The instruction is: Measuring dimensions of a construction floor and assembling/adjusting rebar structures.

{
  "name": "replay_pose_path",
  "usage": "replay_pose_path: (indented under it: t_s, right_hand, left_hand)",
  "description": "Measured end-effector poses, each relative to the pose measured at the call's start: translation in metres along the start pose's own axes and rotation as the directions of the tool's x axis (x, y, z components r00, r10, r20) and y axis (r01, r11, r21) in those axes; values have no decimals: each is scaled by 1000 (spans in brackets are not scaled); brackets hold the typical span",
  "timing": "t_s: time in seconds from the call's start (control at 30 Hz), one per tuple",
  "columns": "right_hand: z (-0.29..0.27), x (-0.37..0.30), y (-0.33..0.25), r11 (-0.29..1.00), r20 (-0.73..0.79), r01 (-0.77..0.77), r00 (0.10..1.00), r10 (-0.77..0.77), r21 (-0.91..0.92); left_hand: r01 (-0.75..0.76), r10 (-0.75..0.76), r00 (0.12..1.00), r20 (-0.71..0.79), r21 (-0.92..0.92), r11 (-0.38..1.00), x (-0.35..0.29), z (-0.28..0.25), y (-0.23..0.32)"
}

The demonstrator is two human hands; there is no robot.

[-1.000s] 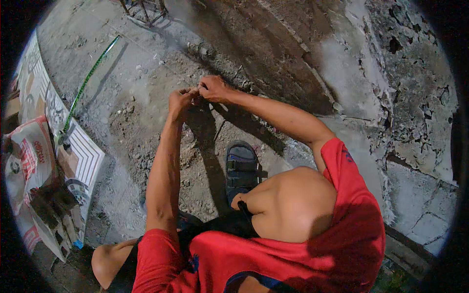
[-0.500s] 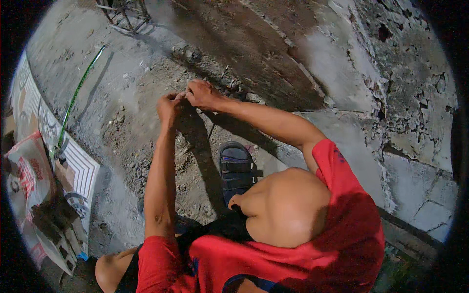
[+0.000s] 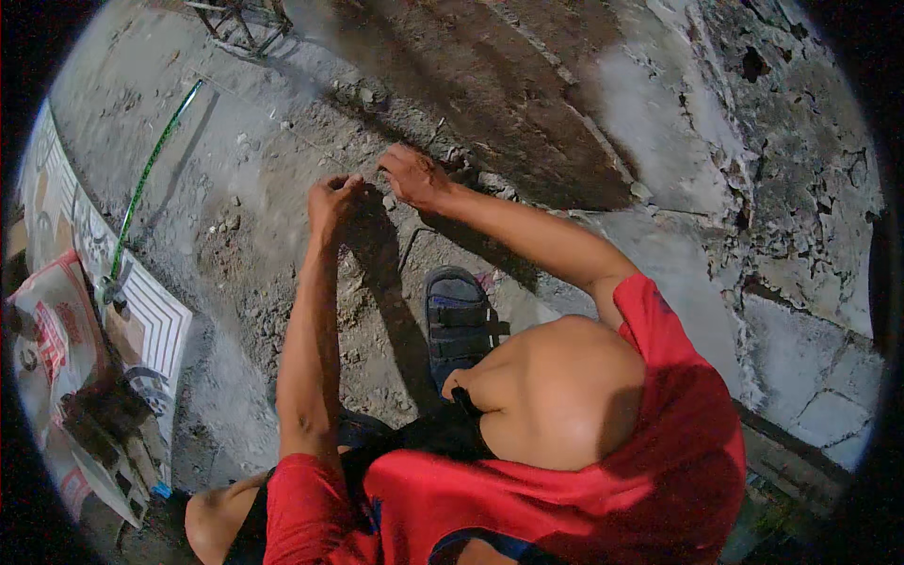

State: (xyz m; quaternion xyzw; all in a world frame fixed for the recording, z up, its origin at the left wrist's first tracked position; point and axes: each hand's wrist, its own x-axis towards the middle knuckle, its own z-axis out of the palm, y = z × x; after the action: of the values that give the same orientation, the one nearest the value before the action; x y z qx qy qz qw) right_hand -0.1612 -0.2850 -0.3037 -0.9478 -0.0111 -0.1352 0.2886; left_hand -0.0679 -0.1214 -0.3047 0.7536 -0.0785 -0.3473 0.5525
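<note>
My left hand (image 3: 336, 198) is above the rubble-strewn ground, thumb and fingers pinched together. A thin pale string (image 3: 299, 137) runs over the ground from the upper left to this hand and appears to be pinched in it. A short gap to the right, my right hand (image 3: 414, 177) is held with curled fingers, its fingertips toward the left hand. Whatever those fingers may hold is too small to make out. Past the right hand a thin dark stick or rod (image 3: 436, 132) stands up from the loose soil.
A green tape measure blade (image 3: 148, 174) arches up on the left beside patterned tiles or boards (image 3: 151, 315). A red and white sack (image 3: 58, 325) lies next to them. Metal legs (image 3: 247, 28) stand at the top. A crumbling wall (image 3: 800, 179) rises at the right; my sandalled foot (image 3: 456, 315) is below the hands.
My hands were touching at the fingertips and are now apart. The right hand has moved slightly right and up; the left has stayed nearly in place.
</note>
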Motion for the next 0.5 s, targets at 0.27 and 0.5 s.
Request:
replay_pose_path:
  t_s: [0.27, 0.5]
  right_hand:
    - [-17, -40, 4, 457, -10, -590, 606, 795, 665]
    - [-22, -30, 26, -90, 383, -477, 563, 732, 874]
  left_hand:
    - [5, -11, 999, 37, 166, 986, -1, 4, 2]
    - [-19, 21, 1000, -11, 182, 983, 15, 11, -17]
